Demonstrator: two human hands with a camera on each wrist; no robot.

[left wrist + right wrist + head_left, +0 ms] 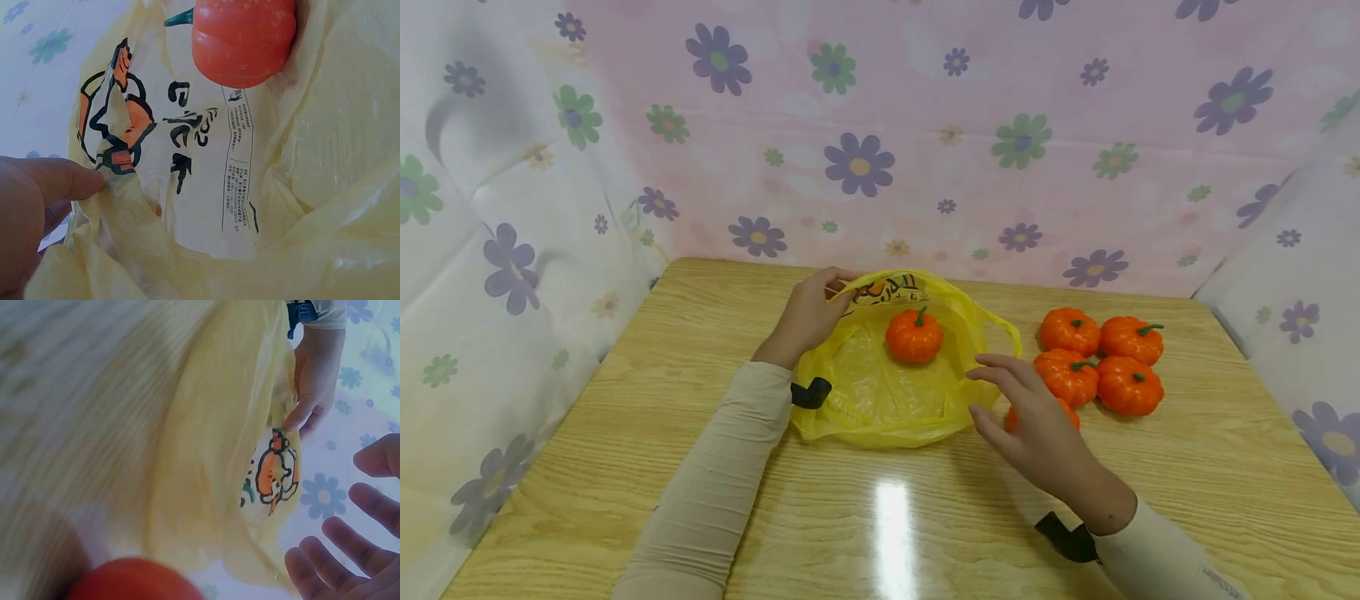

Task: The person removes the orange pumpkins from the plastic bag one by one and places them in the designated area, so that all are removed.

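A yellow plastic bag [880, 400] lies on the table with its mouth spread wide. Inside it sits one small orange pumpkin [914, 337] with a green stem, also seen in the left wrist view as a pumpkin [244, 44] against the printed bag wall. My left hand [811, 315] pinches the bag's far left rim between thumb and fingers. Just right of the bag, my right hand [1037, 425] holds nothing, its fingers spread and loosely bent near the rim. Partly behind that hand is another pumpkin [1067, 414].
Several more pumpkins stand in a cluster on the right, among them one at the back [1070, 331] and one at the front right [1131, 386]. The wooden table [700, 333] meets flowered cloth [925, 167] at the back and both sides.
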